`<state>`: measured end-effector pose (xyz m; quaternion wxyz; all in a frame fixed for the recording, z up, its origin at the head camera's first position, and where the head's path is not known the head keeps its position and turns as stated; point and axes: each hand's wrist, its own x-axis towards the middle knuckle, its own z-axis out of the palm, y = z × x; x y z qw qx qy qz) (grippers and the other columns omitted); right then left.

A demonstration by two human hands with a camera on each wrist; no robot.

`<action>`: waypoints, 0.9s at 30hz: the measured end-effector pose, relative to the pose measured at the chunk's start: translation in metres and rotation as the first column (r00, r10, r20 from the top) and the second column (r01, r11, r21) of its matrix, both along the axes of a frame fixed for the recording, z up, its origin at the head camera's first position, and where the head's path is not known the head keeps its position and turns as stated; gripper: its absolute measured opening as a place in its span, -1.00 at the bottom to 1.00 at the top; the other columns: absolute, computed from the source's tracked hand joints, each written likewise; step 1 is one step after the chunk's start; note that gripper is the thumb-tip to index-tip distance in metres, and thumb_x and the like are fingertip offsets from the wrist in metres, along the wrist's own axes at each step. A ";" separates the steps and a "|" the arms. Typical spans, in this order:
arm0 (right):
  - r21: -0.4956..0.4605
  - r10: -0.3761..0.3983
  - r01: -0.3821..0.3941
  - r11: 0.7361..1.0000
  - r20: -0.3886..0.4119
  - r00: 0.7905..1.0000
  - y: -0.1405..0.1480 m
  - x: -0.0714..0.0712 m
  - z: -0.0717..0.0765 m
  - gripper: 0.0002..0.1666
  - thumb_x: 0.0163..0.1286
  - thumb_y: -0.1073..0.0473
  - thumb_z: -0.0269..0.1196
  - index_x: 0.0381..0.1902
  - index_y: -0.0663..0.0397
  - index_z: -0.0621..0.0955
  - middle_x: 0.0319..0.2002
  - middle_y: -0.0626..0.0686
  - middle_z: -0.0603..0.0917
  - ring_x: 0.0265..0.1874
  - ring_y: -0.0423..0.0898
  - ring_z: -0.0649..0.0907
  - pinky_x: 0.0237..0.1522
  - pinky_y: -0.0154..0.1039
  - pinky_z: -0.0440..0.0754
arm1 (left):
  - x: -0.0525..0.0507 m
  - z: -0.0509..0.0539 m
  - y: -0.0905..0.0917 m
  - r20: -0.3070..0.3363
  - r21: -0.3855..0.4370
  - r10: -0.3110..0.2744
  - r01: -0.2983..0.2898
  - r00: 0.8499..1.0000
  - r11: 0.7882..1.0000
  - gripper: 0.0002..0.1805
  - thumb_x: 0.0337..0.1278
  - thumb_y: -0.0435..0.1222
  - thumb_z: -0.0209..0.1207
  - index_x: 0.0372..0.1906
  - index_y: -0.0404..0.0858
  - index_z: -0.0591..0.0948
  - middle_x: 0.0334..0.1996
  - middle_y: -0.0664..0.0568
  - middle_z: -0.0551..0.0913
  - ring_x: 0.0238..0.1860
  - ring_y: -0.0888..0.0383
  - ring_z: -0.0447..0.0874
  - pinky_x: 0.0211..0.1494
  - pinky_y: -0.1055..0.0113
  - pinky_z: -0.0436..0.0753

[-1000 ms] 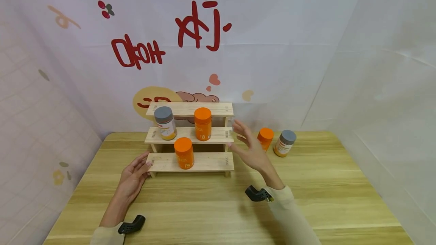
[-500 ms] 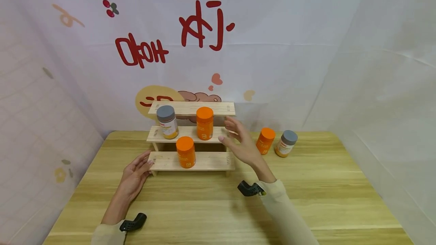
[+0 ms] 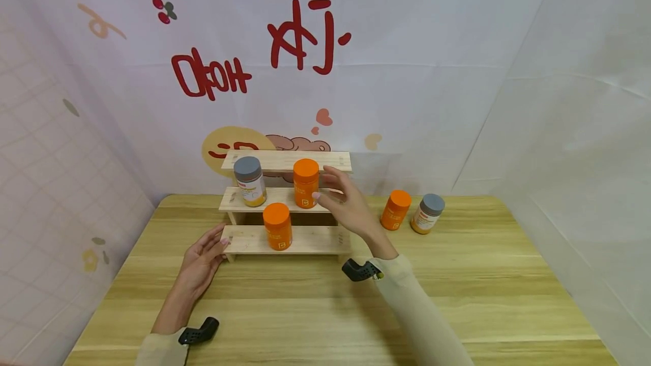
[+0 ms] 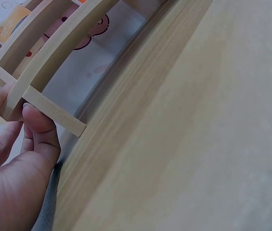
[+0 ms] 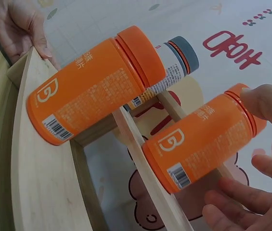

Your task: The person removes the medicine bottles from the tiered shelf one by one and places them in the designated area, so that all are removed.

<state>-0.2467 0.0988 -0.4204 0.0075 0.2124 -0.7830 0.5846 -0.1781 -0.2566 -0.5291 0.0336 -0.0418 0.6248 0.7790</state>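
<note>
A: so what's new vs half a second back?
B: mostly the right hand (image 3: 348, 205). It was off by the right end of the wooden rack (image 3: 280, 161), now it's up beside the middle orange jar (image 3: 305, 184), upright on the middle shelf (image 3: 280, 199). Jars haven't budged.
A: holding it?
B: nah, fingers spread, not wrapped round it. Right wrist cam has the thumb over the lid edge, but can't tell if it's touching. The left hand (image 3: 199, 261) is the same as before, pinching the left end of the bottom shelf (image 3: 315, 240).
A: much room?
B: there's a gap between that jar and the grey-lidded jar (image 3: 250, 182), bare board right of the lower orange jar (image 3: 277, 227), and bare table (image 3: 295, 304) out front. Two more jars (image 3: 395, 210) stand well right of the rack.
A: anything the head cam misses?
B: left wrist cam: finger bent under the board, next to the rack leg (image 4: 56, 110). Right wrist cam: barcode (image 5: 178, 175) on the middle jar.
</note>
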 end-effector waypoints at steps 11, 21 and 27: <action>0.004 -0.008 0.008 1.000 0.041 0.999 -0.021 -0.014 -0.001 -0.23 0.46 -0.02 0.35 0.52 -0.15 0.32 0.34 0.12 0.54 0.32 0.09 0.58 0.41 0.03 0.51 | 0.000 -0.004 -0.001 -0.013 0.023 -0.009 0.010 1.000 1.000 -0.49 0.48 -0.32 0.19 0.43 0.03 0.45 0.08 0.21 0.51 -0.09 0.37 0.52 -0.13 0.49 0.60; 0.032 -0.072 0.070 0.997 0.034 0.997 -0.036 -0.016 -0.005 -0.26 0.45 -0.04 0.36 0.48 -0.11 0.37 0.27 0.10 0.61 0.21 0.03 0.66 0.28 -0.06 0.63 | -0.001 -0.005 -0.002 0.008 0.009 -0.009 0.009 1.000 1.000 -0.37 0.49 -0.29 0.19 0.55 -0.12 0.31 0.06 0.24 0.50 -0.08 0.38 0.52 -0.12 0.50 0.59; 0.033 -0.082 0.082 0.996 0.012 0.997 -0.036 -0.014 -0.004 -0.30 0.47 -0.03 0.34 0.46 -0.06 0.39 0.26 0.11 0.62 0.22 0.03 0.65 0.28 -0.06 0.64 | -0.001 -0.004 -0.002 0.011 0.008 -0.001 0.001 1.000 1.000 -0.33 0.48 -0.30 0.19 0.58 -0.18 0.26 0.07 0.21 0.50 -0.09 0.37 0.53 -0.14 0.49 0.59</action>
